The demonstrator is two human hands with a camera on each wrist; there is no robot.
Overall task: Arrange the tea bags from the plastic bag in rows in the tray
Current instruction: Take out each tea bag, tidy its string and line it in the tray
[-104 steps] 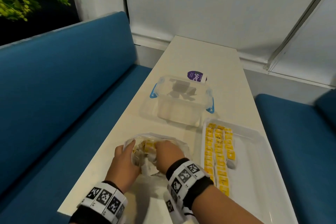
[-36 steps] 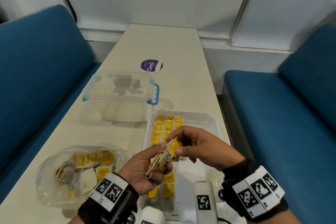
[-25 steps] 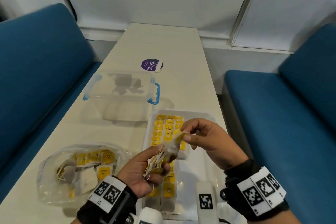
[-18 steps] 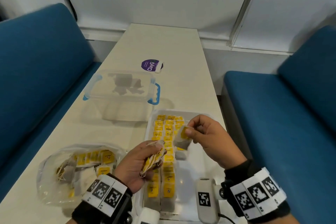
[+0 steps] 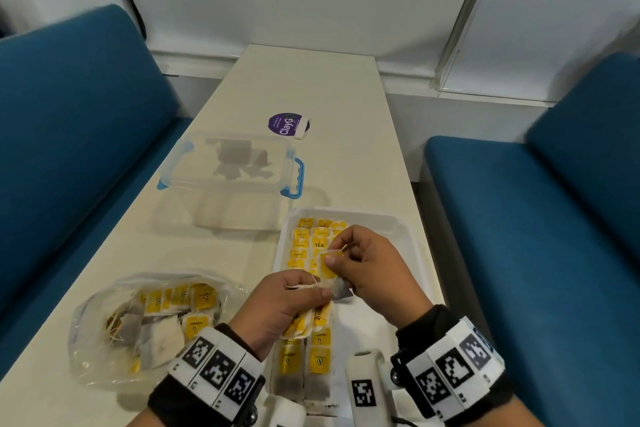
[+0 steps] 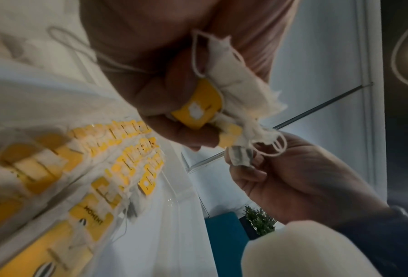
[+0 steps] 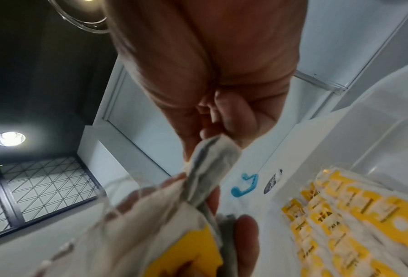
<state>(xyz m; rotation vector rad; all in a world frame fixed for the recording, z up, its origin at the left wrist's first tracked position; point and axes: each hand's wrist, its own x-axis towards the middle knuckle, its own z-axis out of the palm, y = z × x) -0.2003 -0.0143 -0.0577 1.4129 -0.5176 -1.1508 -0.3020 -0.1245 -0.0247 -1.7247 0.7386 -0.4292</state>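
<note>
Head view: both hands grip tea bags.

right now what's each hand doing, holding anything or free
Left hand: closed, gripping a bunch of tea bags.
Right hand: closed, pinching a single tea bag.

Left hand grips tea bags above the tray.

From where I stand, the left hand covers the middle of the rows of tea bags in the tray, and the tray's near end runs off the bottom edge. The bundle of tea bags in its fist cannot be counted. Print on the tags in the plastic bag is too small to read.
</note>
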